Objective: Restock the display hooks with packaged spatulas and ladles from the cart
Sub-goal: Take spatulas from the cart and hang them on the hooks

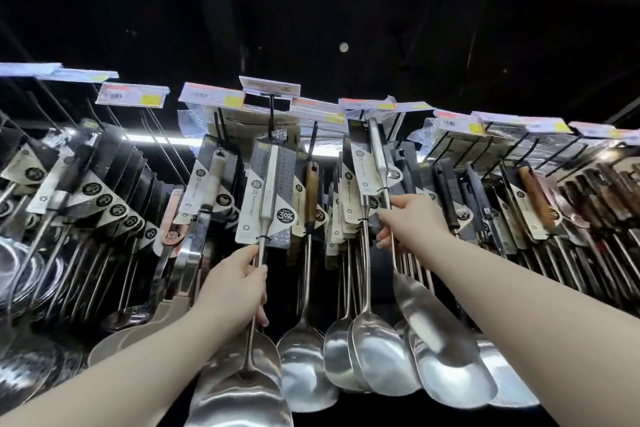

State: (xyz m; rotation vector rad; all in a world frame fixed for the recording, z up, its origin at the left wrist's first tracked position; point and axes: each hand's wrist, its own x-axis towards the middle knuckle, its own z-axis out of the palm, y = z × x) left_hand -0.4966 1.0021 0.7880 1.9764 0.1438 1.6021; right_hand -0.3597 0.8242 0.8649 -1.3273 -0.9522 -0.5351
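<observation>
My left hand grips the thin shaft of a steel spatula whose card sleeve reaches up to a black display hook. My right hand grips the shaft of a second steel spatula; its handle and card stand up by the hook row under the price tags. Several packaged spatulas hang between and behind my hands. The cart is out of sight.
Rows of packaged utensils fill the hooks to the left and right. Price tags line the hook ends overhead. Steel bowls or strainers sit at far left. A beige pan lies under my left forearm.
</observation>
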